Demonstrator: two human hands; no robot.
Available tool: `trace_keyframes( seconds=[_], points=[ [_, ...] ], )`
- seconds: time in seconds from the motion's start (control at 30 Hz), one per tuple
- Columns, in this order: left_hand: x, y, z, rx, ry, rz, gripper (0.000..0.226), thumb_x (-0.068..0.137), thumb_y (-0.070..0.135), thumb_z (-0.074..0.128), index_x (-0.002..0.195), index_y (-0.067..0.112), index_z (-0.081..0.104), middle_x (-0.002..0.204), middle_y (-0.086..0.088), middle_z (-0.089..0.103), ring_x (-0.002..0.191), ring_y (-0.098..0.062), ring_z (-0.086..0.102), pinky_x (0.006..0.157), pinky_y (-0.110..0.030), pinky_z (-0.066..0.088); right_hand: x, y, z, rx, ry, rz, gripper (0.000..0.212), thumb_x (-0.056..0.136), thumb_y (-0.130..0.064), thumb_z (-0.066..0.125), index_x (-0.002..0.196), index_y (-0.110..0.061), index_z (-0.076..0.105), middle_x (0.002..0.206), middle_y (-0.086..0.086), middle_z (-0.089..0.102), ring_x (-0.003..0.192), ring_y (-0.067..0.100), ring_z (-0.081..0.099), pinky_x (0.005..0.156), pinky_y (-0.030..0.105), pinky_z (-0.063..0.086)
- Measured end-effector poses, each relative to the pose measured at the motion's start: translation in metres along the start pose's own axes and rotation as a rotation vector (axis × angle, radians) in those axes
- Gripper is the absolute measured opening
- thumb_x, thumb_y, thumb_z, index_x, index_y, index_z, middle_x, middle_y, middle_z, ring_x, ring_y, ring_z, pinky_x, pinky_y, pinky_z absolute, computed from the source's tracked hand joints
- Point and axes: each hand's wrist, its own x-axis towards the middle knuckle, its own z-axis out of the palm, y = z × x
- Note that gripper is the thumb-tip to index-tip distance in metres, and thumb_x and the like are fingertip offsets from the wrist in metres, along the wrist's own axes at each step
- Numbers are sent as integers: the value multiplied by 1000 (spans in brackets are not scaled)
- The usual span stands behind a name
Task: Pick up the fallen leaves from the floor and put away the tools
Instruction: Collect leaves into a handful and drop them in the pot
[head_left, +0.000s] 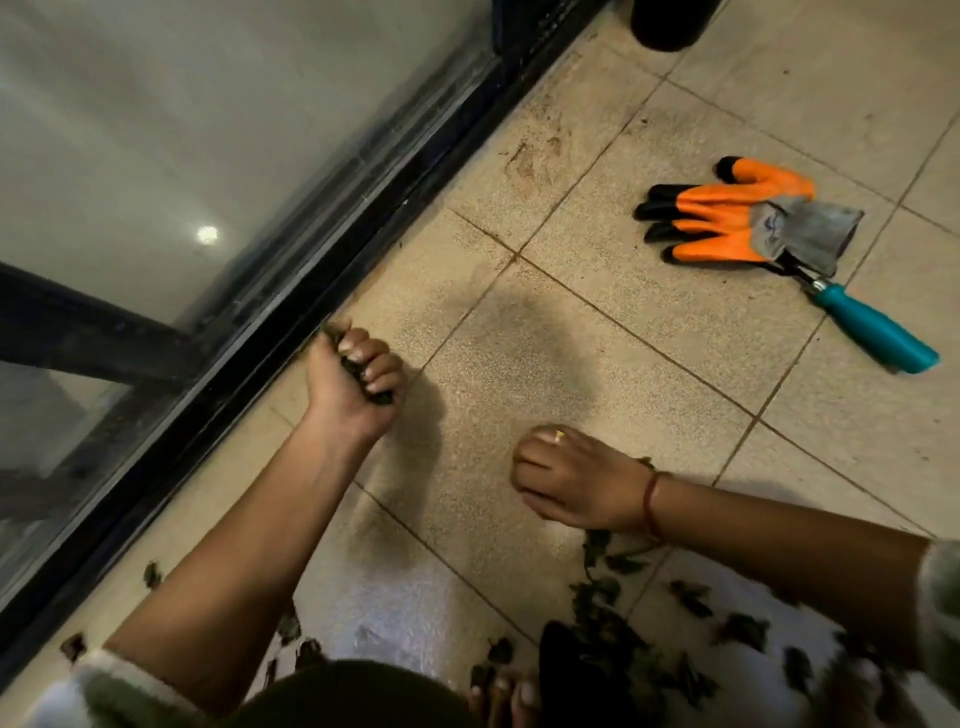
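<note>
My left hand (353, 379) is closed in a fist around a clump of dark green leaves, close to the black door track (322, 291). Fingers curled, my right hand (571, 483) hovers low over the tiled floor (597, 332); what it holds is hidden. More fallen leaves (613, 613) lie scattered under and behind my right forearm at the bottom of the view. A pair of orange and black gloves (727, 218) lies at the upper right, on top of a small garden tool with a teal handle (872, 332).
A glass sliding door (156, 156) with a black frame runs diagonally along the left. A dark round pot base (670, 26) stands at the top edge. Bare toes (504, 696) show at the bottom. A few stray leaves (150, 574) lie by the track.
</note>
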Motion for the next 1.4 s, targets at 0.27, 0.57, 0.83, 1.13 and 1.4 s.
trace_keyframes(
  seconds=[0.27, 0.57, 0.83, 1.13, 1.4],
  points=[
    [25, -77, 92, 185, -74, -260, 33, 70, 24, 49, 39, 21, 38, 38, 9, 30, 31, -5, 23, 31, -16, 15, -86, -18, -25, -80, 74, 332, 38, 89, -48, 51, 110, -20, 62, 108, 5, 62, 100, 23, 55, 94, 42, 44],
    [20, -156, 137, 362, -116, -446, 34, 73, 26, 51, 40, 21, 41, 38, 9, 32, 32, -4, 26, 32, -15, 16, -122, -63, 12, -99, 17, 352, 24, 88, -35, 53, 101, -19, 66, 104, 4, 64, 94, 23, 62, 91, 43, 48],
    [11, -213, 157, 516, -83, -557, 51, 92, 30, 41, 43, 21, 41, 39, 9, 31, 33, -4, 25, 32, -15, 15, -227, -30, -53, -128, 83, 632, 38, 93, -50, 41, 113, -19, 52, 111, 7, 56, 105, 25, 53, 95, 41, 44],
    [6, -244, 243, 603, -247, -553, 48, 89, 28, 44, 42, 21, 42, 38, 10, 31, 33, -3, 23, 30, -15, 16, -338, 42, -201, -21, -17, 759, 39, 93, -50, 38, 111, -24, 60, 113, 2, 52, 99, 16, 50, 82, 34, 48],
    [-32, -234, 305, 536, -270, -550, 52, 95, 28, 38, 44, 20, 39, 39, 8, 31, 33, -4, 24, 30, -15, 16, -310, 79, -269, 214, 353, 886, 33, 89, -37, 49, 98, -11, 67, 107, 9, 56, 102, 22, 53, 83, 34, 47]
  ],
)
